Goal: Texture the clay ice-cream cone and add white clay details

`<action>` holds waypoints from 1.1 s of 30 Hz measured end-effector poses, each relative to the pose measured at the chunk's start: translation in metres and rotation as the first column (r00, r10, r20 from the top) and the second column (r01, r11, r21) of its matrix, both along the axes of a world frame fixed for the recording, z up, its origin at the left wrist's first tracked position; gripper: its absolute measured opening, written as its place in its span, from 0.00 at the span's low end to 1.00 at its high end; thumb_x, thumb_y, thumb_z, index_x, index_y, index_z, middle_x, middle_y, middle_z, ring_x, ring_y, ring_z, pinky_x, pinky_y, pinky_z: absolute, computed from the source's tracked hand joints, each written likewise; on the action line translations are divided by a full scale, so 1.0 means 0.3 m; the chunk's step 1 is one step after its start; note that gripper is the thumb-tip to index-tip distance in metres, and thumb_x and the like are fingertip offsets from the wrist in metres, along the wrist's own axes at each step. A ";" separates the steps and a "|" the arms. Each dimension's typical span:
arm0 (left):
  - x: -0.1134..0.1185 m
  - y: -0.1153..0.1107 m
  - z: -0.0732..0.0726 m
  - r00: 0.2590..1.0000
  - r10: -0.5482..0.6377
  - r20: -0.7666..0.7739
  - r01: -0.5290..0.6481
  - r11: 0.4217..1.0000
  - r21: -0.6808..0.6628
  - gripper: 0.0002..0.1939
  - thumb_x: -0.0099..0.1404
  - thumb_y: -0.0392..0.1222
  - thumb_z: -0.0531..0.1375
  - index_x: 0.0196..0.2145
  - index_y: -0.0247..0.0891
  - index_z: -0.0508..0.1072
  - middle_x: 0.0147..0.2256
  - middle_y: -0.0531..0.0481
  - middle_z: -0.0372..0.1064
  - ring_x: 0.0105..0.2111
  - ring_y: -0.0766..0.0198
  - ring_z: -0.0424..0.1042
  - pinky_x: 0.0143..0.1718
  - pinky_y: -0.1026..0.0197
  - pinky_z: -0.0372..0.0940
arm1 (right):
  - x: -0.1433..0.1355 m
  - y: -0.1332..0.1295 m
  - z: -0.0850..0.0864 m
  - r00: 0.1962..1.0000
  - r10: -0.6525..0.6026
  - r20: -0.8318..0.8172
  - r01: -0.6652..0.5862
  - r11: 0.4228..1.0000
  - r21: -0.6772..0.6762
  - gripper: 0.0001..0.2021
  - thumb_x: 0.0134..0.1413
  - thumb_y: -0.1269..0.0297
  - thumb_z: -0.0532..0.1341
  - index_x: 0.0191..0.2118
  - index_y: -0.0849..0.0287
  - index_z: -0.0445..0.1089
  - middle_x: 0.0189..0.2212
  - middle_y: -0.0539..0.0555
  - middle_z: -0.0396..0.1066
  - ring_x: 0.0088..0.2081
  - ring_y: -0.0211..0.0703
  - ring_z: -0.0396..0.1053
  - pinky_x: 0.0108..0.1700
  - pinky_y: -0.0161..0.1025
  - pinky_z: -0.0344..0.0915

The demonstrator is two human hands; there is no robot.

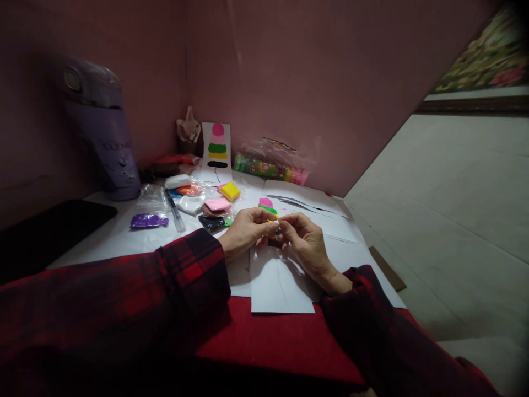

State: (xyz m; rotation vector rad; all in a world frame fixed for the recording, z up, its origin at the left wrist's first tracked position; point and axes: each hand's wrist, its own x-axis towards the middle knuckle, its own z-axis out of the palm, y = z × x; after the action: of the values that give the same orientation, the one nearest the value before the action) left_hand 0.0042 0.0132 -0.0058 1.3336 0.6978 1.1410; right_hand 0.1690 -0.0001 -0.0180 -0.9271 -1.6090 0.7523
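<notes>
Both hands meet over the white sheet point(281, 281) on the counter point(103, 237), left hand point(248, 231) and right hand point(303, 242) pinched together on a tiny yellow clay bit point(273, 221) between their fingertips, about equally near each.

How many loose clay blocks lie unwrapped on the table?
2: a yellow clay block behind the left hand, and a pink clay block just in front of it. Others may be hidden in the plastic bags.
</notes>
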 end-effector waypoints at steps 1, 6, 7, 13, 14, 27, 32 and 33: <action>0.000 0.002 -0.003 1.000 -0.014 -0.011 0.014 1.000 0.007 0.18 0.52 0.48 0.70 0.32 0.30 0.74 0.21 0.52 0.69 0.15 0.72 0.61 0.16 0.68 0.54 | 0.000 -0.002 -0.001 1.000 0.013 0.009 -0.013 1.000 -0.002 0.09 0.58 0.56 0.65 0.36 0.57 0.71 0.25 0.47 0.70 0.23 0.35 0.67 0.23 0.34 0.65; 0.001 0.008 -0.010 1.000 0.005 -0.023 -0.004 0.999 0.044 0.20 0.49 0.52 0.71 0.28 0.32 0.72 0.18 0.55 0.65 0.15 0.72 0.61 0.15 0.68 0.52 | -0.002 -0.007 -0.001 0.999 0.030 0.040 -0.031 0.999 0.041 0.07 0.56 0.60 0.66 0.36 0.56 0.72 0.27 0.49 0.73 0.27 0.37 0.70 0.27 0.35 0.67; 0.001 0.008 -0.010 1.000 0.011 -0.015 -0.010 0.999 0.044 0.20 0.49 0.52 0.71 0.28 0.32 0.71 0.18 0.55 0.65 0.14 0.72 0.61 0.15 0.68 0.52 | -0.003 -0.007 -0.001 0.999 0.028 0.044 -0.030 0.998 0.052 0.06 0.57 0.60 0.66 0.37 0.56 0.72 0.28 0.49 0.74 0.27 0.37 0.71 0.29 0.35 0.68; 0.000 0.000 0.001 0.999 0.019 -0.038 -0.017 0.999 0.035 0.18 0.54 0.51 0.68 0.27 0.32 0.71 0.16 0.55 0.64 0.13 0.72 0.60 0.15 0.69 0.52 | 0.001 -0.002 -0.009 0.997 0.018 0.073 -0.023 0.997 0.077 0.05 0.58 0.62 0.65 0.38 0.55 0.72 0.30 0.49 0.75 0.31 0.39 0.73 0.34 0.39 0.70; 0.000 -0.001 0.003 0.999 0.018 -0.045 -0.017 0.999 0.027 0.18 0.55 0.51 0.68 0.26 0.32 0.71 0.16 0.55 0.64 0.13 0.72 0.60 0.15 0.69 0.52 | 0.002 -0.002 -0.011 0.997 0.012 0.078 -0.018 0.997 0.076 0.05 0.58 0.62 0.65 0.38 0.55 0.72 0.30 0.49 0.75 0.30 0.39 0.73 0.34 0.38 0.70; 0.010 -0.009 0.013 0.993 0.065 -0.094 -0.062 0.998 0.033 0.05 0.61 0.34 0.62 0.35 0.30 0.72 0.16 0.57 0.64 0.13 0.72 0.61 0.15 0.69 0.54 | 0.004 0.000 -0.010 0.998 -0.018 0.064 0.015 0.999 0.051 0.05 0.59 0.61 0.64 0.36 0.56 0.72 0.29 0.49 0.72 0.29 0.38 0.71 0.30 0.36 0.68; 0.015 -0.014 0.019 0.988 0.080 -0.134 -0.076 0.996 0.035 0.03 0.61 0.33 0.61 0.33 0.30 0.73 0.15 0.58 0.63 0.13 0.72 0.59 0.16 0.69 0.52 | 0.004 -0.001 -0.012 0.998 -0.006 0.057 0.004 0.999 0.037 0.05 0.59 0.60 0.64 0.36 0.56 0.71 0.30 0.50 0.73 0.31 0.40 0.72 0.32 0.38 0.70; 0.015 -0.015 0.020 0.986 0.083 -0.142 -0.078 0.996 0.042 0.02 0.61 0.33 0.61 0.32 0.30 0.74 0.15 0.58 0.63 0.13 0.73 0.59 0.16 0.69 0.52 | 0.004 -0.001 -0.012 0.998 -0.004 0.055 0.002 0.999 0.036 0.05 0.59 0.60 0.64 0.37 0.55 0.71 0.30 0.50 0.73 0.31 0.40 0.72 0.32 0.38 0.70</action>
State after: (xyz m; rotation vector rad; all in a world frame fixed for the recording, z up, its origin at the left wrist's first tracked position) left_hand 0.0087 0.0086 0.0001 1.4398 0.8463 1.1339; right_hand 0.1703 -0.0004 -0.0217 -0.9315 -1.6639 0.6989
